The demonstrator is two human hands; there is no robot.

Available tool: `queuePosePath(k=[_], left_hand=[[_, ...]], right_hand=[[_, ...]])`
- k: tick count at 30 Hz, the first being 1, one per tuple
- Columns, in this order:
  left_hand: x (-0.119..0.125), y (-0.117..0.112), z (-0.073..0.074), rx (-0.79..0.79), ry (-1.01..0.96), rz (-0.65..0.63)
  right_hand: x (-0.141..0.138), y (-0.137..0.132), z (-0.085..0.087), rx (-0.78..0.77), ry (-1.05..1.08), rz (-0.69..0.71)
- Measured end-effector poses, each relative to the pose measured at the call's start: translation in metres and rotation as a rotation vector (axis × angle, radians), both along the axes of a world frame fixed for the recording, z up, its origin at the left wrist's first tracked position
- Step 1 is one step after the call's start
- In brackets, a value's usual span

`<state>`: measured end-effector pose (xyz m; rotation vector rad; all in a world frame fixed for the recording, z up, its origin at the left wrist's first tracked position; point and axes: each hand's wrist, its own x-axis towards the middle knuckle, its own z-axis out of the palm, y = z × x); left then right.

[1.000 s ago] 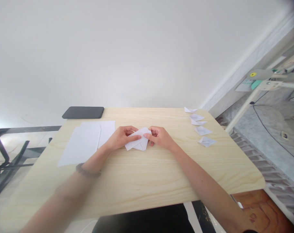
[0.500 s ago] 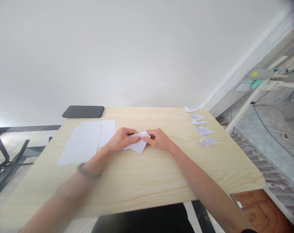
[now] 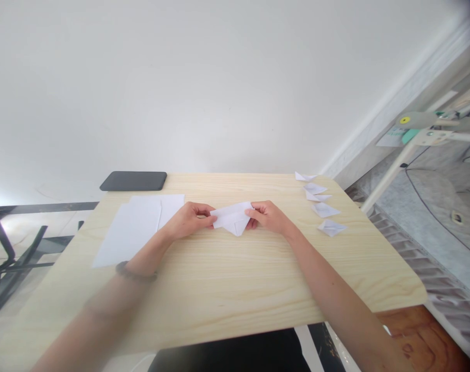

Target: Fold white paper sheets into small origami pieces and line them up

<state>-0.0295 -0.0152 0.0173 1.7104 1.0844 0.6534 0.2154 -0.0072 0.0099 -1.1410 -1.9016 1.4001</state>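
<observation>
A small white folded paper (image 3: 232, 217) is held over the middle of the table, its straight edge at the top and a point facing down toward me. My left hand (image 3: 190, 219) pinches its left end between thumb and fingers. At the right end, my right hand (image 3: 269, 217) grips it, thumb in front and fingers behind. Parts of the fingers behind the paper are hidden. Left of my left hand lie white paper sheets (image 3: 128, 232), overlapping each other.
Several folded paper pieces (image 3: 325, 209) stand in a row along the right side of the wooden table (image 3: 235, 294). A black phone (image 3: 134, 181) lies at the back left corner, near the white wall (image 3: 227, 93). A white metal frame (image 3: 397, 170) rises beyond the right edge.
My hands have moved apart, from the middle of the folded paper out to its ends. The paper has shifted a little right and now shows a long straight upper edge.
</observation>
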Motion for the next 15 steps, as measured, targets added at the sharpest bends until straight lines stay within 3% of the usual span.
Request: queuePosePath(k=[6,10,15], left_hand=[[0.008,-0.002,-0.002,-0.016,-0.120,0.145],[0.011,-0.003,-0.004,-0.080,-0.131,0.148],[0.002,0.001,-0.007,-0.110,-0.129,0.142]], right_hand=[[-0.011,-0.007,0.002,0.075,-0.050,0.013],[-0.015,-0.009,0.001,0.133,-0.095,-0.030],[-0.007,-0.004,0.002,0.009,-0.085,0.026]])
